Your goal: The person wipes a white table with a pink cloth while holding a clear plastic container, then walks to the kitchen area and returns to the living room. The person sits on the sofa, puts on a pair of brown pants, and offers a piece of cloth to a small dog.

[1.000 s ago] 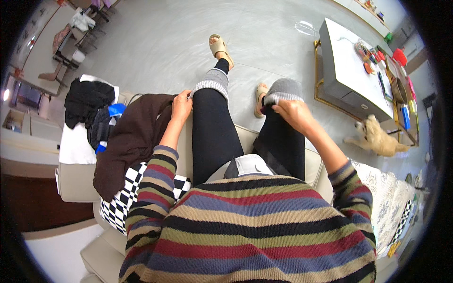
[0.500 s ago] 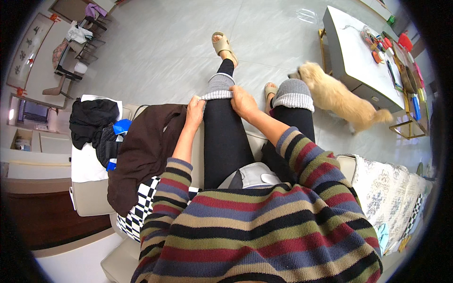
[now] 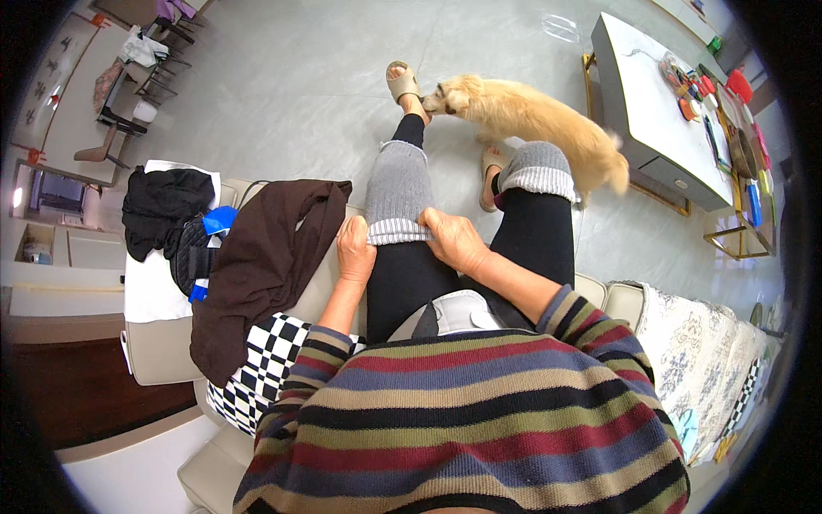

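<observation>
A person (image 3: pixel 462 411) is using the left hand (image 3: pixel 354 248) and right hand (image 3: pixel 456 242) to grip the striped cuff (image 3: pixel 399 231) of a gray leg sleeve (image 3: pixel 399 190) around the left leg (image 3: pixel 409 274); a matching sleeve (image 3: pixel 538 164) is encircling the right leg (image 3: pixel 535 236). A golden dog (image 3: pixel 531 110) is standing nearby, its muzzle (image 3: pixel 433 103) perhaps touching the left foot (image 3: pixel 412 104).

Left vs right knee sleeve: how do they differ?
The left knee sleeve is held at its cuff by the left grip and right grip; the right knee sleeve by neither. The left sleeve shows as a long tube; the right sleeve looks shorter and domed. Both are grey with pale cuffs.
</observation>
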`<state>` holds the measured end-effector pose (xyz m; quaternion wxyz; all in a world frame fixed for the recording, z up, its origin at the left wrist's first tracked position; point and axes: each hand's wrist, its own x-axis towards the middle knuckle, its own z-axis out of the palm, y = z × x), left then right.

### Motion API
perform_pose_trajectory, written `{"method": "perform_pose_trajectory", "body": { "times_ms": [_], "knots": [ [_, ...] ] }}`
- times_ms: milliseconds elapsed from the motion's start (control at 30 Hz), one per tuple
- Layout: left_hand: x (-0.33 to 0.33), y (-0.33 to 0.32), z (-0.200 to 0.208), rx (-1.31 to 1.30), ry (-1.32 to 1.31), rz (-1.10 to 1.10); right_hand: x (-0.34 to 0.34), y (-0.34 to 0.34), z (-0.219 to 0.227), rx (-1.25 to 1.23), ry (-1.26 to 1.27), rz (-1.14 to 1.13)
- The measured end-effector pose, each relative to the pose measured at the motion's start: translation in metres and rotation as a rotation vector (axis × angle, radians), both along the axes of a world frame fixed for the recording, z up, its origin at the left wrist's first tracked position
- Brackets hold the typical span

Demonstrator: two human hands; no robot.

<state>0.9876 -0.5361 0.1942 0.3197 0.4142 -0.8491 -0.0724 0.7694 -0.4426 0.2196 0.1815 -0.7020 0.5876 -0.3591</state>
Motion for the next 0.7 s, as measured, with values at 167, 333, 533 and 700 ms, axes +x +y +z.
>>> {"method": "perform_pose_trajectory", "body": {
  "times_ms": [167, 333, 533, 700],
  "knots": [
    [-0.006, -0.007, -0.003, 0.102, 0.064, 0.106, -0.002, -0.015, -0.028, -0.003, 0.108, -0.278],
    [0.014, -0.022, -0.035, 0.397, -0.188, 0.205, -0.015, -0.041, -0.037, 0.261, 0.193, -0.479],
    [0.044, 0.004, -0.053, 0.764, 0.012, 0.184, -0.026, -0.008, -0.079, 0.517, 0.297, -0.093],
    [0.070, 0.066, 0.027, 0.470, -0.038, 0.174, -0.027, 0.032, -0.047, 0.336, 0.291, 0.043]
  ]
}}
